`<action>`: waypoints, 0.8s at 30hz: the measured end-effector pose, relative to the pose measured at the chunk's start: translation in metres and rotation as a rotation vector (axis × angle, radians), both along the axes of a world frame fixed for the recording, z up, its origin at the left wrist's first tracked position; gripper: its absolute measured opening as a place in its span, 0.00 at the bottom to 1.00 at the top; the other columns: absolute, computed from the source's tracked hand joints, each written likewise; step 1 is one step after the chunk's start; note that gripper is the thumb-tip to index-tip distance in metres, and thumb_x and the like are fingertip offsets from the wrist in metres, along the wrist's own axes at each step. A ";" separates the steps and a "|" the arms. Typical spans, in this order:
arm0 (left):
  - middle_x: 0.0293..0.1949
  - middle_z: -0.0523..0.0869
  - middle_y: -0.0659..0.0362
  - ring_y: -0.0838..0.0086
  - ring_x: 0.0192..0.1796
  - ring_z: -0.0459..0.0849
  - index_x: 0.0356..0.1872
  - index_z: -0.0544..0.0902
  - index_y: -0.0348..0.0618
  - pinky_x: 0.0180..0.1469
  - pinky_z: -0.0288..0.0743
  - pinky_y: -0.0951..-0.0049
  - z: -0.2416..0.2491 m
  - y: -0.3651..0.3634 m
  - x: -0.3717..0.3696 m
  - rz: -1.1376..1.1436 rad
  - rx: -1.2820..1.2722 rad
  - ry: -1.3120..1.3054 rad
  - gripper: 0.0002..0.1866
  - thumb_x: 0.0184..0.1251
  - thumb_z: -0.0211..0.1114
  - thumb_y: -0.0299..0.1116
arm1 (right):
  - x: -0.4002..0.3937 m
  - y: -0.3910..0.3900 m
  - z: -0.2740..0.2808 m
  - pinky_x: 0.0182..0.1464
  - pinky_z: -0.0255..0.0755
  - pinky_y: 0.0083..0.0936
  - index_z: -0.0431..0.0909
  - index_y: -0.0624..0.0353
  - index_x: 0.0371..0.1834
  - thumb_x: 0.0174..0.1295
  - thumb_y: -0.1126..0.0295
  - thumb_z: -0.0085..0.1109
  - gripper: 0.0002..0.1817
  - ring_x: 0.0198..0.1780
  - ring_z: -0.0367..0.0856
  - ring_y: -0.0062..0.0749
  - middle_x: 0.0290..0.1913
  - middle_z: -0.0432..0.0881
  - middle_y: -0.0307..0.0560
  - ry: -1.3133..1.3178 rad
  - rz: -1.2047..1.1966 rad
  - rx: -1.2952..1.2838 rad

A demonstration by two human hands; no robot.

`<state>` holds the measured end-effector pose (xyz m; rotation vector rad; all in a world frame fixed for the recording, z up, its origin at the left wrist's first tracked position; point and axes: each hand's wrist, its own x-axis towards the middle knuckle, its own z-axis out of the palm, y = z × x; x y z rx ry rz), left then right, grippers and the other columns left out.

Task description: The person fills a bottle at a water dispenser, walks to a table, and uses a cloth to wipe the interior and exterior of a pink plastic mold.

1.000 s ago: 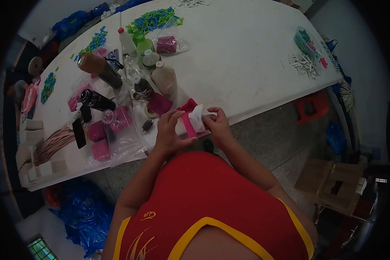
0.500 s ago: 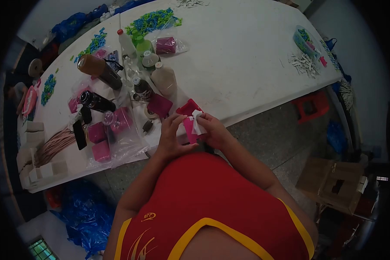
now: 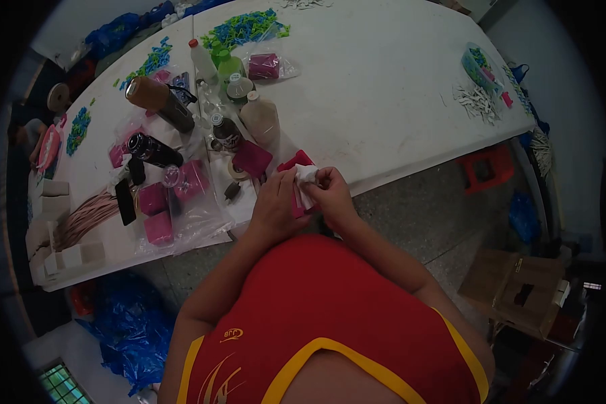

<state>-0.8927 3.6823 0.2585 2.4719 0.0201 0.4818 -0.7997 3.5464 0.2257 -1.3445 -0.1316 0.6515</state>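
At the table's near edge, my left hand [image 3: 274, 204] is closed around a small flat pink piece [image 3: 298, 208], partly covered by fingers and cloth. My right hand [image 3: 334, 198] pinches a crumpled white cloth or tissue [image 3: 306, 174] that lies against the pink piece. Just beyond my hands is a red open container [image 3: 296, 160], its lower part hidden. A dark pink block [image 3: 252, 159] and a roll of tape [image 3: 236, 171] are left of it.
Several bottles, including a cloudy plastic jug [image 3: 260, 120] and a brown-capped flask [image 3: 160, 102], stand left on the white table [image 3: 377, 87]. Plastic-wrapped pink blocks [image 3: 192, 179] lie nearer. Blue and green pieces [image 3: 246, 28] are piled at the back. A red stool [image 3: 485, 170] stands right.
My left fingers have moved in over the pink piece, and the white cloth now covers more of it. My right hand has shifted slightly to the right.
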 end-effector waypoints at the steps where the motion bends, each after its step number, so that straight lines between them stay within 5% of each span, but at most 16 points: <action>1: 0.57 0.73 0.44 0.49 0.58 0.75 0.66 0.64 0.35 0.60 0.70 0.56 -0.001 0.001 0.000 -0.003 0.006 -0.013 0.49 0.38 0.78 0.38 | -0.001 0.000 0.000 0.42 0.75 0.18 0.68 0.59 0.43 0.58 0.76 0.67 0.16 0.39 0.77 0.19 0.40 0.78 0.41 -0.010 -0.024 0.033; 10: 0.52 0.79 0.42 0.50 0.54 0.80 0.63 0.67 0.30 0.58 0.74 0.59 0.000 0.005 -0.006 0.055 0.021 -0.010 0.46 0.41 0.77 0.38 | -0.001 -0.019 0.002 0.44 0.75 0.21 0.68 0.60 0.47 0.57 0.78 0.65 0.18 0.43 0.78 0.23 0.43 0.79 0.44 -0.106 0.164 -0.145; 12: 0.52 0.79 0.42 0.51 0.55 0.80 0.63 0.67 0.30 0.58 0.74 0.59 -0.003 0.008 -0.008 0.063 0.026 0.012 0.45 0.41 0.77 0.38 | 0.003 -0.023 0.003 0.44 0.75 0.21 0.69 0.60 0.48 0.58 0.78 0.63 0.17 0.43 0.78 0.23 0.44 0.79 0.44 -0.086 0.055 -0.088; 14: 0.55 0.79 0.43 0.54 0.56 0.80 0.63 0.68 0.31 0.57 0.75 0.59 -0.008 0.014 -0.009 0.127 -0.367 0.186 0.39 0.54 0.73 0.44 | 0.012 -0.025 0.010 0.44 0.74 0.21 0.70 0.60 0.50 0.59 0.78 0.62 0.17 0.44 0.78 0.23 0.44 0.79 0.44 -0.066 -0.054 -0.029; 15: 0.55 0.79 0.43 0.54 0.56 0.80 0.63 0.68 0.31 0.57 0.75 0.59 -0.014 0.020 -0.009 0.129 -0.364 0.188 0.39 0.54 0.73 0.44 | 0.018 -0.026 0.015 0.45 0.75 0.22 0.70 0.61 0.51 0.59 0.79 0.60 0.17 0.44 0.78 0.22 0.44 0.78 0.44 -0.064 -0.104 0.109; 17: 0.57 0.80 0.46 0.57 0.57 0.81 0.64 0.68 0.35 0.57 0.75 0.58 -0.017 0.031 -0.009 -0.056 -1.804 0.402 0.33 0.68 0.60 0.51 | 0.021 -0.026 0.029 0.45 0.75 0.22 0.71 0.61 0.52 0.59 0.81 0.59 0.17 0.44 0.77 0.21 0.43 0.78 0.43 -0.056 -0.154 0.250; 20: 0.60 0.78 0.51 0.58 0.58 0.80 0.65 0.69 0.40 0.59 0.72 0.57 -0.003 0.030 -0.013 -0.196 -2.096 0.420 0.31 0.74 0.48 0.55 | 0.016 -0.025 0.054 0.46 0.75 0.22 0.72 0.60 0.52 0.61 0.81 0.57 0.16 0.45 0.78 0.22 0.45 0.78 0.43 -0.175 0.049 0.166; 23: 0.64 0.75 0.54 0.60 0.63 0.77 0.69 0.66 0.45 0.66 0.68 0.54 -0.001 0.016 -0.014 -0.206 -2.117 0.440 0.34 0.73 0.45 0.60 | 0.001 0.002 0.066 0.47 0.75 0.29 0.75 0.59 0.49 0.58 0.79 0.60 0.15 0.45 0.80 0.30 0.44 0.79 0.45 -0.465 0.207 0.042; 24: 0.64 0.75 0.54 0.60 0.63 0.77 0.69 0.66 0.45 0.66 0.68 0.54 -0.004 0.013 -0.016 -0.207 -2.117 0.447 0.34 0.73 0.45 0.60 | 0.001 0.012 0.065 0.46 0.74 0.31 0.76 0.58 0.46 0.57 0.79 0.61 0.14 0.43 0.79 0.35 0.42 0.79 0.46 -0.853 0.257 -0.054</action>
